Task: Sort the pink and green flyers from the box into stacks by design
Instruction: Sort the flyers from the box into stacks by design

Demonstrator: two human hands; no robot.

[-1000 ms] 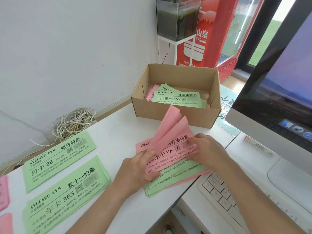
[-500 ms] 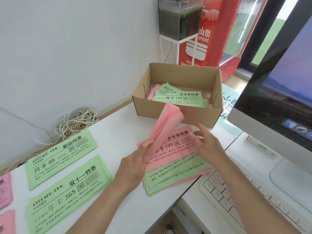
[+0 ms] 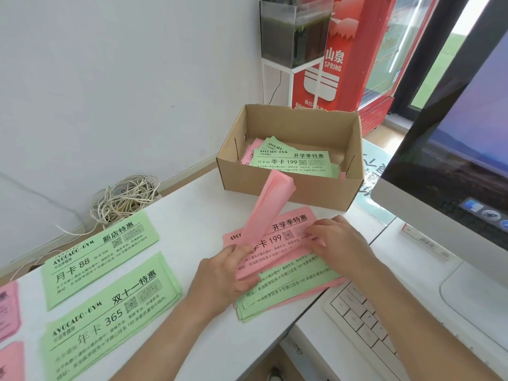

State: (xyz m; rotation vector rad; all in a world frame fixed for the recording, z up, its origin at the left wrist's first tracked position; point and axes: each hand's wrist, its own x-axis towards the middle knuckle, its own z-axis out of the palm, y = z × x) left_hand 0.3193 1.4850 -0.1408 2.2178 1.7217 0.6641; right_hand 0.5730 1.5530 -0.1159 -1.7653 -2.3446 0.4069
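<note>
I see the box (image 3: 291, 185) at the table's (image 3: 192, 204) back, a flyer stack (image 3: 286, 287) before it, two more stacks (image 3: 101, 273) to the left, keyboard (image 3: 365, 323) right.

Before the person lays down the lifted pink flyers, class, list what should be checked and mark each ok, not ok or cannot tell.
1. Left hand grips the lifted pink flyers: ok.
2. Right hand steadies the mixed stack: ok.
3. Lifted flyers all one design: cannot tell, print faces away.
4. Mixed stack holds one colour only: not ok, green under pink.
5. Box emptied: not ok, flyers remain inside.
6. Sorted green stacks lie apart: ok.
</note>
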